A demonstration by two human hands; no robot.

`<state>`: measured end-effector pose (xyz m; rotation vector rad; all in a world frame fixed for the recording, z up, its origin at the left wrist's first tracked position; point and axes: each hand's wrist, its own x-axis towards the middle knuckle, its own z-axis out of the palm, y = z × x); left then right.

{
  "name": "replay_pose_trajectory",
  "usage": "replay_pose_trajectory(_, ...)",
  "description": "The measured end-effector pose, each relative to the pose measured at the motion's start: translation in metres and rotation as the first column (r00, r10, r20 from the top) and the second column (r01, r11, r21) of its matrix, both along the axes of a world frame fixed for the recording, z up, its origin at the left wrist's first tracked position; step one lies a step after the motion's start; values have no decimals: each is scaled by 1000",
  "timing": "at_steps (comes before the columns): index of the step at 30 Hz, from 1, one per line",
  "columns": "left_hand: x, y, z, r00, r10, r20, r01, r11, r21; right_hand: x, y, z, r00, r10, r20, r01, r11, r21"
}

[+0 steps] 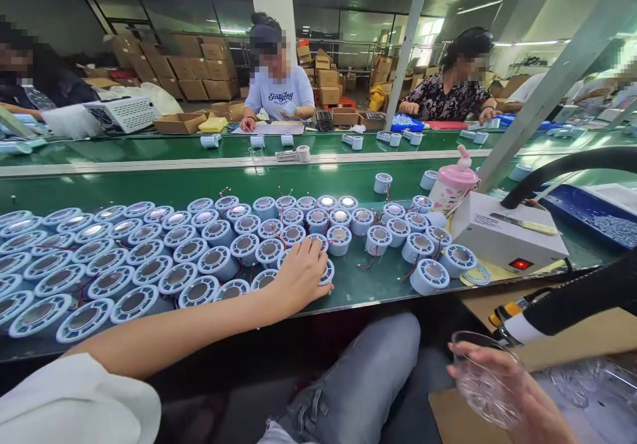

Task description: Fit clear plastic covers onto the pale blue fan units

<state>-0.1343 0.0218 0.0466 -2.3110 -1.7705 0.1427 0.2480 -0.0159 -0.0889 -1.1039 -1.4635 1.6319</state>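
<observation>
Many light-blue round housings with ringed, slotted rims and grey mesh centres stand in rows on the green bench. My left hand (301,275) reaches over the near edge, its fingers curled over a light-blue round housing (326,273) that is partly hidden under them. Thin red wires trail from several of the others. Low on the right, beside the bench, my right hand (530,387) grips a clear plastic cup (482,391), tilted, with fingers showing through its wall. Below that hand, an open cardboard box (460,417) has more clear plastic pieces (572,387) inside.
A white machine (507,231) with a red switch and black hose (582,291) stands at the right. Behind it are a pink lidded cup (452,188) and a blue tray (597,218). A conveyor (199,158) runs across; several co-workers sit opposite.
</observation>
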Motion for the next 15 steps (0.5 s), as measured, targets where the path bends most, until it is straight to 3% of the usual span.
replay_pose_trajectory(3, 3, -9, -9, 1000, -16, 22, 17, 999, -37, -32, -6, 6, 989, -8, -145, 28, 990, 137)
replay_pose_trajectory(6, 9, -19, -14, 995, -60, 75, 68, 993, -101, -57, -9, 20, 995, 0, -96, 21, 977, 214)
replay_pose_trajectory(9, 17, -23, -14, 982, 27, 187, 13, 978, -206, -76, -12, 34, 997, -3, 72, -23, 936, 352)
replay_pose_trajectory(11, 23, -21, -13, 946, 87, 311, 3, 961, -278, -86, -14, 40, 959, -51, 279, -94, 871, 483)
replay_pose_trajectory(13, 29, -17, -16, 805, 156, 572, 121, 901, -416, -96, -16, 45, 874, -181, 451, -151, 781, 606)
replay_pose_trajectory(14, 33, -15, -20, 661, 259, 705, 229, 824, -518, -101, -17, 47, 829, -256, 498, -176, 725, 666)
replay_pose_trajectory(15, 38, -13, -25, 499, 402, 768, 360, 710, -605, -105, -18, 50, 789, -320, 524, -207, 665, 718)
